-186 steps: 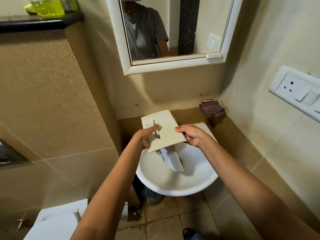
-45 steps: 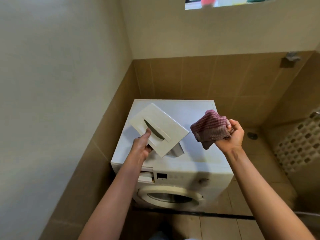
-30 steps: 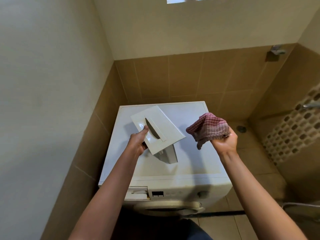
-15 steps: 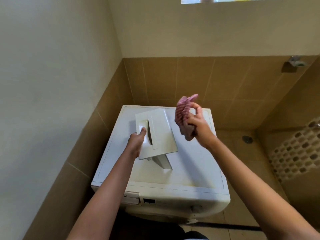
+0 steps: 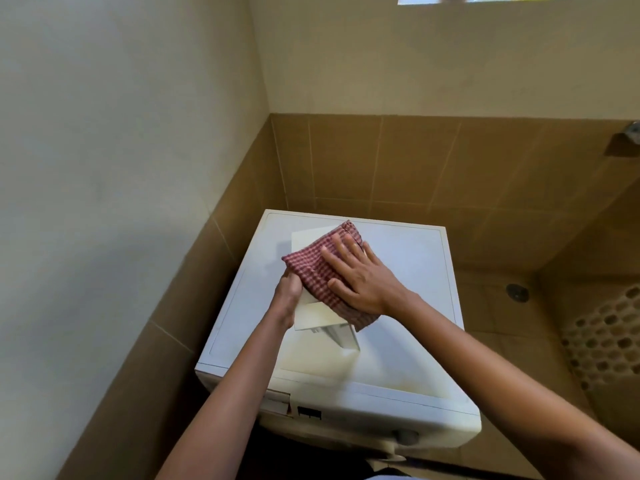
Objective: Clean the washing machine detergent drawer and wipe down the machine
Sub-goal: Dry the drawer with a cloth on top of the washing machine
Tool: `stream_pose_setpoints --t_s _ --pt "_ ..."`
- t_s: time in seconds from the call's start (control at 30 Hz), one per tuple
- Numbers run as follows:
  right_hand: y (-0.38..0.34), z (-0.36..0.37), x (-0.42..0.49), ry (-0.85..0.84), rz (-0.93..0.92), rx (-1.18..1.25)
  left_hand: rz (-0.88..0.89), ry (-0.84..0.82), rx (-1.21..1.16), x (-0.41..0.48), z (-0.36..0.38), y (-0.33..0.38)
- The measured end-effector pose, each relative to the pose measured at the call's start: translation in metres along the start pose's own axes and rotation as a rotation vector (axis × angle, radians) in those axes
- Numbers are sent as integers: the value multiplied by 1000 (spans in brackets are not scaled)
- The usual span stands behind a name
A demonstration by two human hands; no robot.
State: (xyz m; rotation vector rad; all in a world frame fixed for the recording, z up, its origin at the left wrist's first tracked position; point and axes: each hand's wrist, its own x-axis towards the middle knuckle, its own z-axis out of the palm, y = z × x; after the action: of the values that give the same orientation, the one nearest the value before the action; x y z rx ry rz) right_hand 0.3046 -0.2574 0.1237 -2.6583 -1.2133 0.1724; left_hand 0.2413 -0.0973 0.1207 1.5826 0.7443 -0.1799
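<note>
The white detergent drawer [image 5: 313,315] is held above the top of the white washing machine [image 5: 401,296], its front panel facing up. My left hand [image 5: 289,292] grips the drawer's left edge. A red-and-white checked cloth [image 5: 320,271] lies over the panel and hides most of it. My right hand [image 5: 358,277] lies flat on the cloth with its fingers spread, pressing it against the panel. The drawer's narrow tray part [image 5: 344,336] sticks out below the cloth toward me.
The machine stands in a corner, with a pale wall on the left and brown tiles behind. Its empty drawer slot [image 5: 277,401] and a control knob [image 5: 403,436] are on the front. To the right are a tiled floor with a drain [image 5: 516,292] and a mosaic wall.
Earlier the drawer was held over a sink; it is now over the machine. In the last half second my right hand came down and laid the cloth flat on the drawer's panel.
</note>
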Motion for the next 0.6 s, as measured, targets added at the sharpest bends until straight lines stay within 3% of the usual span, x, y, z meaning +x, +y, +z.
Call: stream_pose_setpoints --t_s 0.1,0.4,0.6 --pt "-10 6 5 -78 9 -43 -17 38 -33 -2 2 3" --pt "-62 18 2 -43 3 -106 -48 -9 -275 -1 5 2" --pt "-23 7 62 -31 65 -31 -22 80 -144 0 10 -2"
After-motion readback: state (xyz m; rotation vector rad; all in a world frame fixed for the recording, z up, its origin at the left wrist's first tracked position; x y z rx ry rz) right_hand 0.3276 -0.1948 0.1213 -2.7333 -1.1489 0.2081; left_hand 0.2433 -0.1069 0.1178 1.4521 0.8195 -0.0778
